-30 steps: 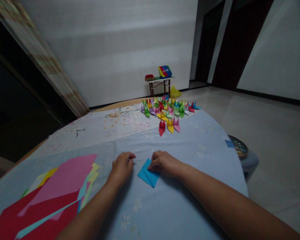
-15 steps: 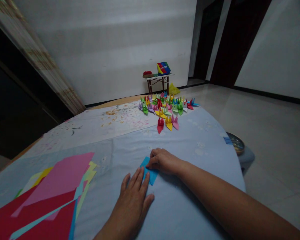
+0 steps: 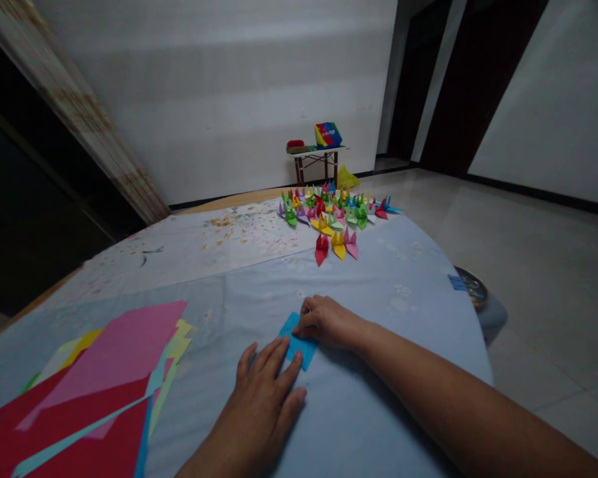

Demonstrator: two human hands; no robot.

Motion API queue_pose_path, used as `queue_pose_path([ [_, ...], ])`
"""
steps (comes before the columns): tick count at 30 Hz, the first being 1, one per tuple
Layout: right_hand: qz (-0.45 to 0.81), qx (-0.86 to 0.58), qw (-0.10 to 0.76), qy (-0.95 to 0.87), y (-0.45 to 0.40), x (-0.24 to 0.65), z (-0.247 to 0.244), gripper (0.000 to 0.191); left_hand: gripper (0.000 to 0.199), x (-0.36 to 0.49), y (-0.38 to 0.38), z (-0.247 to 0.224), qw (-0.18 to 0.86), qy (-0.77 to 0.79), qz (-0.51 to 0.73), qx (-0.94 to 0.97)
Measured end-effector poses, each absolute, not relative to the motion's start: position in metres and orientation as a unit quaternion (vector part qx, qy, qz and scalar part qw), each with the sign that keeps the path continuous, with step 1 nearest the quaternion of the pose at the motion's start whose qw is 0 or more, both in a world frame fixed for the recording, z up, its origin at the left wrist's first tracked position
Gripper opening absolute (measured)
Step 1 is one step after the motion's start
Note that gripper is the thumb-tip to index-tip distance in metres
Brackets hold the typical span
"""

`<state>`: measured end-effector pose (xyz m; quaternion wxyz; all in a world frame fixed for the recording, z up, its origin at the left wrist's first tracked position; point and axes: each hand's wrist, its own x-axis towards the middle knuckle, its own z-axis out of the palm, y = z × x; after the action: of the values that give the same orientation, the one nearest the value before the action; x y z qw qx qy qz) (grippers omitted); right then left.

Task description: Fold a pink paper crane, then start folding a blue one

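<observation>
A small folded piece of blue paper [image 3: 305, 354] lies flat on the cloth-covered table. My left hand [image 3: 264, 392] rests at its lower left with fingers spread, the fingertips touching the paper's edge. From the right, my right hand [image 3: 331, 323] bends over the paper, thumb and forefinger pinched on its upper right part. The pinched fingertips hide some of the paper, so the exact fold under them is not visible.
Several folded paper cranes [image 3: 323, 212] in many colours stand at the table's far side. Coloured paper sheets [image 3: 104, 372] lie stacked at the left. Beyond the right table edge is a stool [image 3: 493, 315] bearing a round tin. A small table [image 3: 319, 154] stands by the wall.
My left hand has slid slightly down and left, uncovering a bit more of the blue paper. The right hand stays pinched at almost the same spot. The view has shifted a little.
</observation>
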<state>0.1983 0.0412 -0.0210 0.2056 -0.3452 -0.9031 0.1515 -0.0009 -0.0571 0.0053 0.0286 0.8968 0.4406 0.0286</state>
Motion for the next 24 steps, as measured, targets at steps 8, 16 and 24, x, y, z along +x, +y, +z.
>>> queue_pose_path([
  [8,0.173,-0.352,0.204,-0.897,0.037,0.197,-0.016,0.015,0.038,-0.002,-0.059,0.014,0.052,0.426,0.025,0.903],
  [16,0.175,-0.357,0.194,-0.897,0.036,0.198,-0.011,0.015,0.040,0.007,-0.056,0.010,0.043,0.451,0.062,0.889],
  [24,0.171,-0.374,0.214,-0.886,0.035,0.196,-0.013,0.015,0.040,0.005,-0.057,0.008,0.046,0.467,0.053,0.881],
])
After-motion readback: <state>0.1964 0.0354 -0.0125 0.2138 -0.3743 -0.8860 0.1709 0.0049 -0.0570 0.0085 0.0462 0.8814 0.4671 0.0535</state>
